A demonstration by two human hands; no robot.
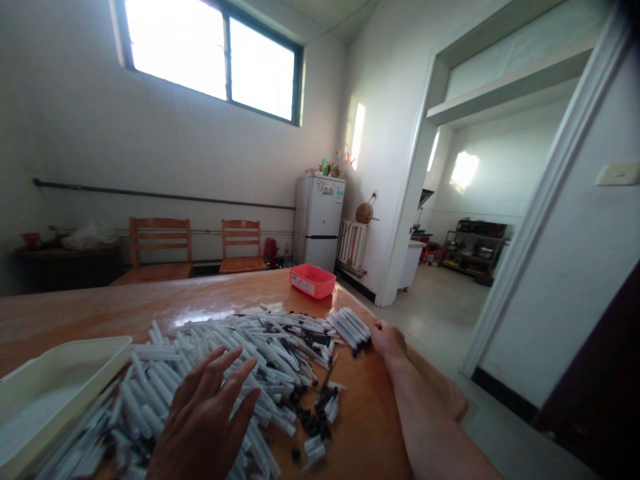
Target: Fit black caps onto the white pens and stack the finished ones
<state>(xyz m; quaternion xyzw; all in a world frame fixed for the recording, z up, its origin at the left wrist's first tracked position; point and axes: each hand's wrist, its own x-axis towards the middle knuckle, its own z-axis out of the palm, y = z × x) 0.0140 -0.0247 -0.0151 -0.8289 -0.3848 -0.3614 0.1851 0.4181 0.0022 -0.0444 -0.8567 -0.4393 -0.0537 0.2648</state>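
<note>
You're reading nothing legible here: the white label (302, 283) on the red plastic basket (323, 280) and the stickers (327, 190) on the refrigerator (317, 227) are staying too small and blurred.

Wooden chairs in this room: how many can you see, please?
2. One chair stands by the far wall, behind the table; the other chair stands to its right, nearer the fridge. More may be hidden behind the table.

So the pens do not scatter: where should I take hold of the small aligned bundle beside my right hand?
Probably around the middle of the bundle of white pen barrels, from above with your right hand: they lie parallel and close together, so one squeeze should keep them aligned.
</note>
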